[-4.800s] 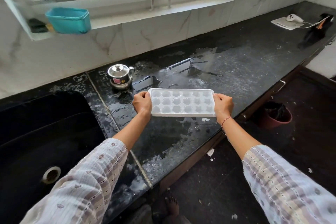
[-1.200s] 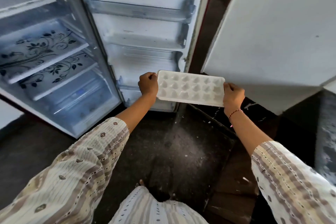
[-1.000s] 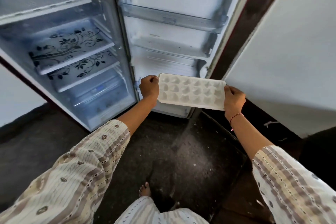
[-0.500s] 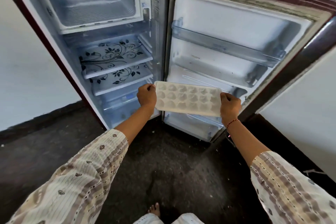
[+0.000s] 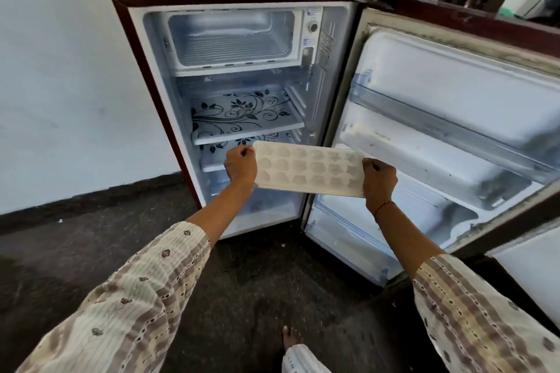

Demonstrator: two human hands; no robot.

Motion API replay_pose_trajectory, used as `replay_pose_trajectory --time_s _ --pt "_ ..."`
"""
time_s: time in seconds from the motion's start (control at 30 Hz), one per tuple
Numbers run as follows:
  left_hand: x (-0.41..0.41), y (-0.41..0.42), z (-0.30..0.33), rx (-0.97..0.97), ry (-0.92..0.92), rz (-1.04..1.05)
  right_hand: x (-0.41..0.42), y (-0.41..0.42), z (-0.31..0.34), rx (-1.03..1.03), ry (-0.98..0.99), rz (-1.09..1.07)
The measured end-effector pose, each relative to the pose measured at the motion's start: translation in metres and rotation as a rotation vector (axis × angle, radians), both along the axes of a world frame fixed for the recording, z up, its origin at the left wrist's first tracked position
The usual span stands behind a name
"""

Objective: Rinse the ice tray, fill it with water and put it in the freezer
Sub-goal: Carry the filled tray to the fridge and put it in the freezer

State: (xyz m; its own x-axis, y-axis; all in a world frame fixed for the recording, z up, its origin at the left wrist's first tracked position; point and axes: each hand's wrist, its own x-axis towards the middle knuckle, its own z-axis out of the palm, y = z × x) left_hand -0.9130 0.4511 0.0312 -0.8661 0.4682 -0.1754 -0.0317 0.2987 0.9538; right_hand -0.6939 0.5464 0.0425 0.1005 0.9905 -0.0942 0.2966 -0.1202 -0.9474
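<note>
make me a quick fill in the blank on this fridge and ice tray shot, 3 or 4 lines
1. The ice tray is held at its two short ends by ____ hands.
2. The fridge door stands ____.
3. The freezer box sits at the ____ of the fridge, above the flowered shelf.
4. The left hand has its grip on the tray's ____ end.

Missing words: both; open; top; left
</note>
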Motion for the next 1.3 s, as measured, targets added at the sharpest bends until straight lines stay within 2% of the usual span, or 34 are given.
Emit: replay_pose_trajectory --time_s 0.67,1.07,1.3 --pt "-0.083 0.047 0.025 0.042 0.027 0.305 -0.120 0.109 0.021 0.080 0.003 0.278" --pt "-0.146 0.084 0.034 0.049 0.027 0.343 -0.189 0.158 0.024 0.067 0.082 0.376" --pt "-0.193 0.113 0.041 0.061 0.041 0.313 -0.236 0.186 0.025 0.110 0.087 0.331"
